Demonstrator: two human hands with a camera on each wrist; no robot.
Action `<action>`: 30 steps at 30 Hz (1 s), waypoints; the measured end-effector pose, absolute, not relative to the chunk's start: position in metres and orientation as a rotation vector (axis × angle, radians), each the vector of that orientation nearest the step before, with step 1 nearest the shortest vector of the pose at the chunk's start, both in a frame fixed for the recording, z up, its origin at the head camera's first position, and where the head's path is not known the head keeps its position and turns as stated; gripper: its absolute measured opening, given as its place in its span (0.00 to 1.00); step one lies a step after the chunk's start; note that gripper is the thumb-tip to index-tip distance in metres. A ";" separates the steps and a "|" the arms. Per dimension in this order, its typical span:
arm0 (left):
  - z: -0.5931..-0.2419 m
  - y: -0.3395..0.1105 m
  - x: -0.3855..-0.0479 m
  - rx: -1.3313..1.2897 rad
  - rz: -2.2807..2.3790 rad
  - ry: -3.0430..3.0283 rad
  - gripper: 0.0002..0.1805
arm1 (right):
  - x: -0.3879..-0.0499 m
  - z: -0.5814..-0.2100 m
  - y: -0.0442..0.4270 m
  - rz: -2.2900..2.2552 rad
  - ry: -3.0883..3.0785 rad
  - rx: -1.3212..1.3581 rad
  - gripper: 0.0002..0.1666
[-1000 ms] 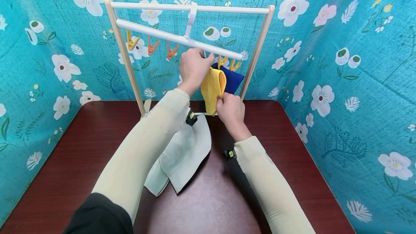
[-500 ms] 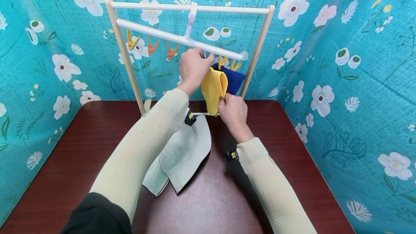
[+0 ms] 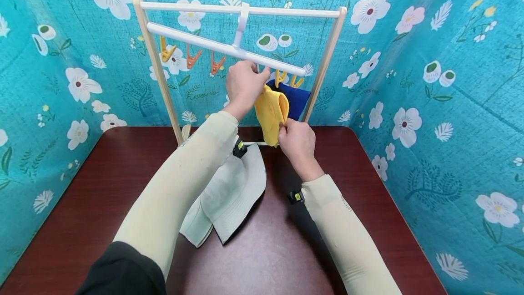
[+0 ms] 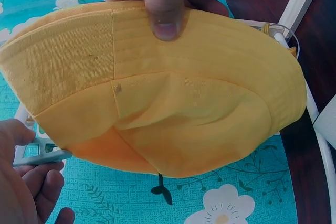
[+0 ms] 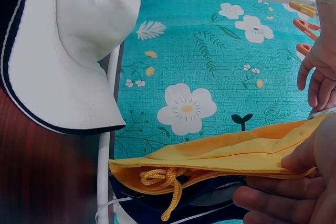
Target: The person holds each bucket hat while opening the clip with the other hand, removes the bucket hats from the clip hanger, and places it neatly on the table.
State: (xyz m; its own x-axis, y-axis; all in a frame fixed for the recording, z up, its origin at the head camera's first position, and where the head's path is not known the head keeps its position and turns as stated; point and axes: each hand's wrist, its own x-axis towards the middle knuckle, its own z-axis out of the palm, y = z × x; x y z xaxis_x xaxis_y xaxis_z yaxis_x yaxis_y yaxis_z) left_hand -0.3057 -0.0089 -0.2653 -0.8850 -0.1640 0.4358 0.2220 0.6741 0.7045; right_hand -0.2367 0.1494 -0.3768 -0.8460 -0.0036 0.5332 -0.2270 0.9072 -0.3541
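A yellow bucket hat (image 3: 269,115) with a drawstring cord (image 5: 170,179) and a small dark sprout (image 4: 161,188) hangs sideways below the white hanger bar (image 3: 196,42). My left hand (image 3: 244,86) is up at the bar; in the left wrist view it pinches a grey-blue clip (image 4: 52,154) at the hat's crown edge. Whether the clip has caught the fabric cannot be told. My right hand (image 3: 297,142) pinches the brim between thumb and fingers. Behind the yellow hat, a dark blue hat (image 3: 298,101) hangs from two yellow clips (image 3: 280,78).
The hanger tilts down to the right on a wooden rack (image 3: 335,35). Orange clips (image 3: 192,59) and a yellow clip (image 3: 166,51) dangle from its left half. A pale bucket hat (image 3: 241,190) lies on the dark red table (image 3: 135,167) below my left forearm.
My right hand has shifted slightly to the right and drawn the yellow hat's brim along with it. My left hand stays in place at the hanger.
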 end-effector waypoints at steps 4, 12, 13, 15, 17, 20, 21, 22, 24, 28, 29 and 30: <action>-0.265 -0.008 -0.306 -0.040 -1.112 -2.412 0.28 | -0.236 -0.377 0.152 0.562 -2.513 0.172 0.19; -0.265 -0.008 -0.307 -0.028 -1.101 -2.419 0.28 | -0.236 -0.379 0.157 0.571 -2.489 0.180 0.19; -0.265 -0.008 -0.307 -0.027 -1.102 -2.420 0.28 | -0.236 -0.379 0.158 0.568 -2.485 0.182 0.19; -0.266 -0.008 -0.307 -0.025 -1.102 -2.422 0.28 | -0.236 -0.380 0.159 0.567 -2.479 0.185 0.19; -0.266 -0.008 -0.307 -0.025 -1.103 -2.423 0.28 | -0.235 -0.380 0.161 0.569 -2.475 0.186 0.19; -0.266 -0.008 -0.307 -0.027 -1.098 -2.423 0.28 | -0.235 -0.382 0.164 0.575 -2.472 0.184 0.19; -0.266 -0.008 -0.307 -0.028 -1.097 -2.423 0.28 | -0.234 -0.382 0.164 0.577 -2.471 0.186 0.19; -0.266 -0.008 -0.307 -0.029 -1.094 -2.421 0.28 | -0.234 -0.382 0.165 0.581 -2.469 0.188 0.19; -0.266 -0.008 -0.307 -0.029 -1.089 -2.419 0.29 | -0.234 -0.382 0.166 0.588 -2.466 0.193 0.18; -0.266 -0.008 -0.308 -0.026 -1.082 -2.416 0.29 | -0.233 -0.382 0.168 0.596 -2.459 0.205 0.18; -0.266 -0.008 -0.308 -0.026 -1.079 -2.419 0.29 | -0.232 -0.381 0.169 0.597 -2.454 0.209 0.18; -0.266 -0.008 -0.307 -0.028 -1.078 -2.421 0.28 | -0.232 -0.381 0.169 0.598 -2.450 0.211 0.19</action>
State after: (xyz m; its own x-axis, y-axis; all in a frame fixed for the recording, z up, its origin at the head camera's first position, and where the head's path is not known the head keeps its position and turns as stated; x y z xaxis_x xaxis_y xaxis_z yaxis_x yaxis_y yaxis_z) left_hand -0.3074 -0.0075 -0.2660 -0.8813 -0.1740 0.4393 0.2101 0.6883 0.6943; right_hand -0.2318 0.1692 -0.3809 -0.8065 -0.0111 0.5911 -0.2821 0.8859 -0.3683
